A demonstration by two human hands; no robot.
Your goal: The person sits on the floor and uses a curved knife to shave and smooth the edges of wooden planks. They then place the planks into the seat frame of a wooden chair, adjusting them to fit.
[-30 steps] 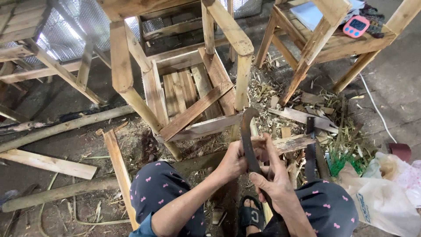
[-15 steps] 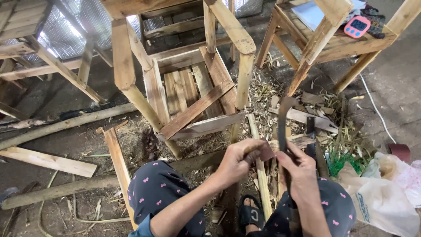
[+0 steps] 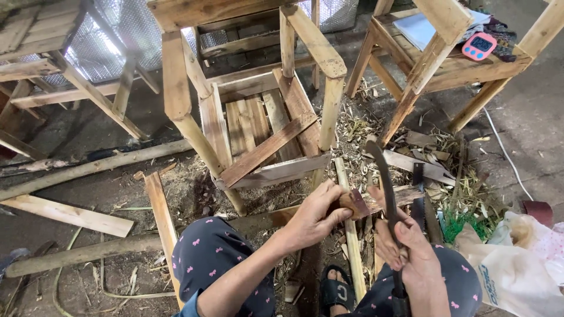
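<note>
Right hand [image 3: 411, 249] wrapped tight around the handle of a curved knife [image 3: 385, 188], blade pointing up and away, tip hooked over to the left. Half a second ago held further right and more upright; now tilted in toward the left hand [image 3: 314, 214], blade edge close beside the wood block [image 3: 352, 202]. Left hand closed on that short reddish-brown block, thumb on top, fingers curled beneath, the block's cut end facing the blade (touching or just short of it, hard to tell). A second ago both hands bunched together low over the knees; now spread a little, left one higher and further forward.

Just under the block, a pale bamboo stick [image 3: 349, 235] running down between the knees, in much the same place as before. Right of the knife, a handsaw [image 3: 418, 196] lying flat on a plank amid shavings and bamboo scraps. Below, dark patterned trousers and a black sandal [image 3: 336, 290] on the dirt floor.

Further out: an unfinished wooden chair [image 3: 258, 117] straight ahead, a second wooden frame [image 3: 446, 64] upper right carrying a pink timer [image 3: 479, 46], loose poles and planks on the left, a white plastic bag [image 3: 517, 258] at lower right.
</note>
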